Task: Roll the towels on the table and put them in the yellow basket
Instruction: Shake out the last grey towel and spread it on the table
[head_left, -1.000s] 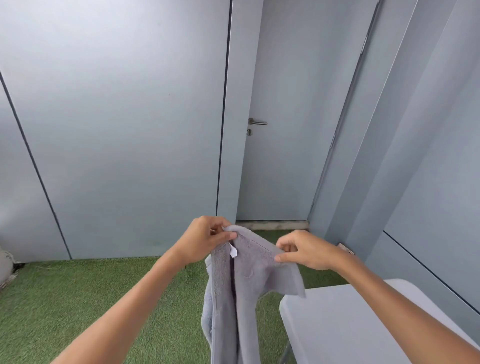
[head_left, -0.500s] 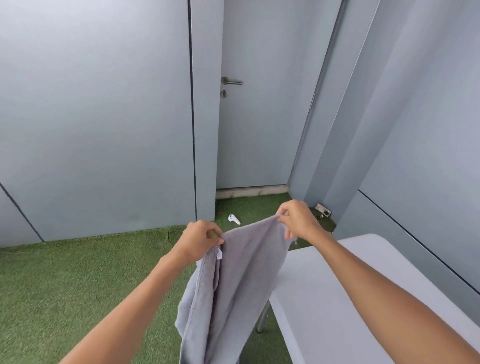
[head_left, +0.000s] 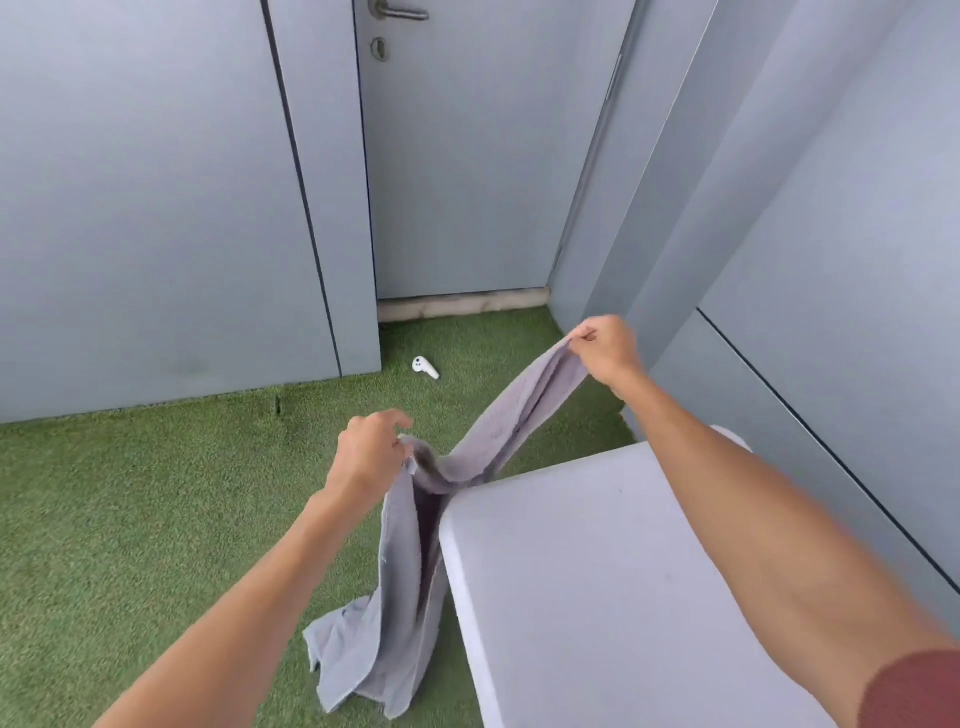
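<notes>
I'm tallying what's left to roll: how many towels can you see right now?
1: a grey towel, held between the left hand and right hand, hanging beside the white table. Others may be out of view.

Soft grey towel (head_left: 400, 587), held up in the air by two corners, top edge stretched and sagging past the far left corner of the white counter (head_left: 613, 597), the rest hanging down loose and crumpled beside the counter's left edge

The towel (head_left: 498, 431) is plain pale grey, and the desk (head_left: 597, 597) is plain white. The floor (head_left: 130, 519) is green turf, the walls (head_left: 156, 182) and door (head_left: 483, 156) blue-grey, and a sleeve (head_left: 914, 691) dark red.
</notes>
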